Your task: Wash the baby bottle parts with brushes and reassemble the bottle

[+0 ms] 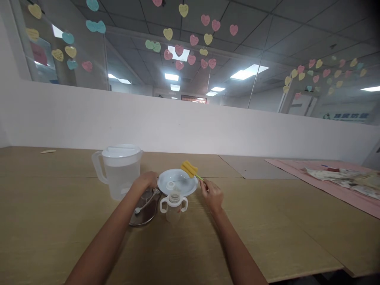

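My right hand (212,194) grips the thin green handle of a sponge brush (189,169); its yellow sponge head is raised over the far right rim of a white bowl (166,174). A small white ring-shaped part (170,185) lies in the bowl. At the bowl's left rim, my left hand (148,180) is closed with fingers bent down; what they hold is hidden. Just in front of the bowl stands an uncapped clear baby bottle (173,213) with two white handles. Below my left hand, a round metal tray (145,219) carries a white straw piece (147,202).
A translucent lidded pitcher (123,174) stands left of the tray. At the far left lies a small flat pale piece (48,151). On the right, a pink cloth (292,168) has crumpled fabric (344,177) on it. A white wall (178,126) runs behind the table.
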`<state>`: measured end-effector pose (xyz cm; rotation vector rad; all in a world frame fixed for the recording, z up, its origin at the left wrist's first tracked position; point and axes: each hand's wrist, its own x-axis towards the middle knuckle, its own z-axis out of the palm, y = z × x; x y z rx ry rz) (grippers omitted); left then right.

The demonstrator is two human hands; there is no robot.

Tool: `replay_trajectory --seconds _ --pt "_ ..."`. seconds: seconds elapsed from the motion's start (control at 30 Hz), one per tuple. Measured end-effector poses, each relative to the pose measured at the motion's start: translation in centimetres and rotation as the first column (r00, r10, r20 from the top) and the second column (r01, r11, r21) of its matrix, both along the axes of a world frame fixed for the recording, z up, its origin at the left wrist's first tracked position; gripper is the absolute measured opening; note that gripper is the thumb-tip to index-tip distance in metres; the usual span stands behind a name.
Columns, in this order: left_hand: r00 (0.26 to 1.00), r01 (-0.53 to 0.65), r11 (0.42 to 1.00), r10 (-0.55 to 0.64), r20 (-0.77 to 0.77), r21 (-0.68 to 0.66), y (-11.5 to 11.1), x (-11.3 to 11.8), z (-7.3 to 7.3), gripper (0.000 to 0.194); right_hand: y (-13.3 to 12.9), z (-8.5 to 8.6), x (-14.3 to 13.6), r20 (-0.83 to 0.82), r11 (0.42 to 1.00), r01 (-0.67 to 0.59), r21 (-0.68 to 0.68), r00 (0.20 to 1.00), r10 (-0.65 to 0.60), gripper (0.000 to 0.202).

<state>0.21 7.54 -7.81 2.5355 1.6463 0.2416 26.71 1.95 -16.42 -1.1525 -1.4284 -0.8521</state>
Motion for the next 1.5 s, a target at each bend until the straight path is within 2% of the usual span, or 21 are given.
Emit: replay_trajectory --seconds 0.13,0.27,0.33,0.43,0.57,0.73,0.87,1.07,1.13,1.33,1.5 --pt "0.998 0.066 0.992 -0.068 0.015 0.105 -0.6 2.5 -0.2 0.040 0.0 0.0 0.0 -0.008 1.000 -0.006 -0.011 1.000 0.006 0.028" --pt "0.978 0.203 0.978 -0.205 0.040 0.054 -0.9 4.7 -2.0 0.029 0.0 0.0 0.0 -0.009 1.000 -0.008 -0.012 1.000 0.008 0.027" --pt "0.972 0.227 0.973 -0.229 0.051 0.034 -0.9 5.0 -2.6 0.023 0.0 0.0 0.0 -0.009 1.000 -0.010 -0.013 1.000 0.010 0.028" --pt "0.973 0.217 0.976 -0.219 0.068 0.037 -0.7 4.6 -2.8 0.018 0.0 0.0 0.0 -0.017 1.000 -0.013 -0.021 1.000 0.012 0.030" --pt "0.978 0.184 0.982 -0.186 0.090 0.030 -0.8 4.2 -2.5 0.022 -0.1 0.0 -0.2 -0.023 0.999 -0.013 -0.038 1.000 0.012 0.030" --pt "0.984 0.130 0.991 -0.133 0.119 0.030 -1.2 4.4 -2.3 0.014 0.0 -0.1 -0.2 -0.035 0.999 -0.002 -0.035 0.999 0.001 0.030" --pt "0.965 0.146 0.986 -0.159 0.209 0.074 -1.5 4.5 -1.3 0.023 0.1 -0.4 -0.1 -0.028 0.997 -0.041 -0.065 0.999 0.039 0.029" --pt "0.875 0.248 0.964 -0.264 0.407 0.094 -2.1 4.5 0.8 0.024 0.3 -1.0 -0.4 0.051 0.973 -0.196 -0.118 0.978 0.203 0.024" --pt "0.846 0.257 0.963 -0.267 0.462 0.087 -2.2 4.3 1.1 0.020 0.5 -1.3 -0.4 0.043 0.976 -0.180 -0.125 0.982 0.186 0.025" --pt "0.760 0.233 0.967 -0.248 0.601 0.106 -2.1 3.9 1.6 0.020 0.8 -1.3 0.6 -0.051 0.993 -0.031 -0.110 0.998 0.026 0.032" --pt "0.691 0.237 0.967 -0.239 0.682 0.099 -1.9 3.8 1.9 0.024 0.7 -1.1 0.3 -0.024 0.988 -0.102 -0.117 0.995 0.100 0.034"
